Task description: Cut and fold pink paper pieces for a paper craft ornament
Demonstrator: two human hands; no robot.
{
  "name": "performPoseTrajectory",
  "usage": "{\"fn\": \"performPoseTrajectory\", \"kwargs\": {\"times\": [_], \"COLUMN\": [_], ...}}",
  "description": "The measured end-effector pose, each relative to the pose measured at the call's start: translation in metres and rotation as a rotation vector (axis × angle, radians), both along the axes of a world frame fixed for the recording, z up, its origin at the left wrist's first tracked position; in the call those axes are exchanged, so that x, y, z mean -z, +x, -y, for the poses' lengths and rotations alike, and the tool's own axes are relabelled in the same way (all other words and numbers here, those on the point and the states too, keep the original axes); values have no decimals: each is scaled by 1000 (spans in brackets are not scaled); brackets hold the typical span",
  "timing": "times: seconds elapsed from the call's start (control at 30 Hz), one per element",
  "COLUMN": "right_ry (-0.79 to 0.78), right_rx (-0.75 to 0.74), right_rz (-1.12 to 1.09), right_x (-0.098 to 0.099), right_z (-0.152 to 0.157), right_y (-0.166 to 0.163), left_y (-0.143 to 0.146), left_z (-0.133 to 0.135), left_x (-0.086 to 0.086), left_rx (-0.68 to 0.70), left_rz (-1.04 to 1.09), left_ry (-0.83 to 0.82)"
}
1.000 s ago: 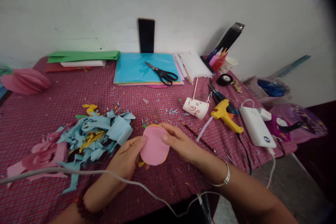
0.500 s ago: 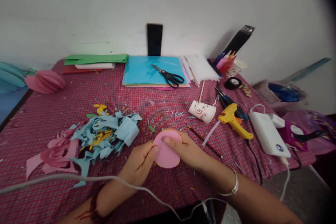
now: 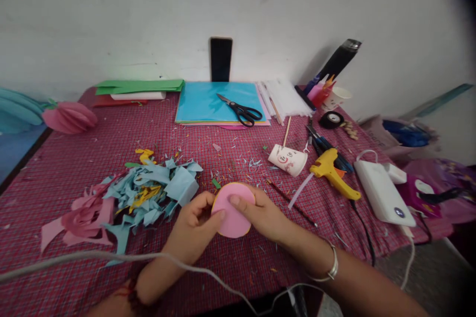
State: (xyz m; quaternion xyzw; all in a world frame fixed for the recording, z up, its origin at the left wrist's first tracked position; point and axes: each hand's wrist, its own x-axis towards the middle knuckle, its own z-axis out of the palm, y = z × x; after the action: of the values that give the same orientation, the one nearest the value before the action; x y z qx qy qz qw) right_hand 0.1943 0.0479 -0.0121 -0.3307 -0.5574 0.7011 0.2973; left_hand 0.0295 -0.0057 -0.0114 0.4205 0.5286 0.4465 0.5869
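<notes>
A pink paper circle [image 3: 233,215] with a thin yellow edge showing behind it is held between both hands above the near side of the table. My left hand [image 3: 195,228] pinches its left edge, thumb on the front face and fingers curled behind. From the right, my right hand [image 3: 266,213] grips it with the thumb flat on the pink face and the fingers hidden behind. To the left lies a heap of light-blue paper scraps [image 3: 182,185], with pink scraps [image 3: 87,218] beside it.
Black scissors [image 3: 245,114] rest on blue paper sheets [image 3: 197,101] at the back. On the right are a paper cup [image 3: 288,159], a yellow glue gun [image 3: 330,171], a pencil [image 3: 293,203] and a white power bank [image 3: 383,190]. A white cable [image 3: 148,256] crosses in front of my left forearm.
The paper circle has shifted slightly left and turned a little in my hands. My left fingers have changed position at its edge, while my right thumb stays on its face.
</notes>
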Motion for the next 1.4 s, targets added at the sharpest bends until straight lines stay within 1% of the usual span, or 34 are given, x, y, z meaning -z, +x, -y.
{"fn": "performPoseTrajectory", "kwargs": {"times": [0.1, 0.17, 0.23, 0.37, 0.5, 0.6, 0.73, 0.8, 0.9, 0.97, 1.03, 1.13, 1.27, 1.33, 1.4], "right_ry": [-65, -82, -61, -22, -23, -44, -43, -22, -15, 5, 27, 38, 103, 192, 302], "right_rx": [-56, -92, -130, -223, -276, -279, -228, -198, -187, -172, -174, -229, -277, -255, -181], "right_rz": [-52, -110, -145, -157, -141, -80, 5, -9, -33, -11, 11, 28, 100, 141, 195], "right_x": [5, 8, 7, 1, 0, 3, 4, 4, 6, 10, 13, 15, 10, 7, 4], "right_z": [-1, -2, -4, -6, -5, -3, -1, 0, 2, 4, 5, 8, 11, 11, 11], "right_y": [2, 5, 7, 9, 9, 9, 5, 2, -5, -8, -10, -10, -8, -7, -6], "left_y": [-3, -4, -4, -1, -1, -1, 0, -1, -3, -3, -3, -3, -4, -4, -4], "left_z": [-3, -4, -5, -5, -7, -7, -2, 1, 5, 5, 5, 5, 6, 6, 6], "left_x": [5, 7, 6, 3, 6, 5, 2, 2, 2, 3, 4, 7, 8, 7, 6], "left_rx": [-77, -111, -106, -45, -132, -174, -233, -244, -229, -204, -163, -105, -126, -147, -171], "left_rz": [284, 405, 471, 533, 488, 416, 273, 200, 98, 75, 71, 70, 28, 3, -8], "left_ry": [-184, -265, -292, -314, -362, -303, -203, -120, 75, 208, 288, 263, 142, 78, 3]}}
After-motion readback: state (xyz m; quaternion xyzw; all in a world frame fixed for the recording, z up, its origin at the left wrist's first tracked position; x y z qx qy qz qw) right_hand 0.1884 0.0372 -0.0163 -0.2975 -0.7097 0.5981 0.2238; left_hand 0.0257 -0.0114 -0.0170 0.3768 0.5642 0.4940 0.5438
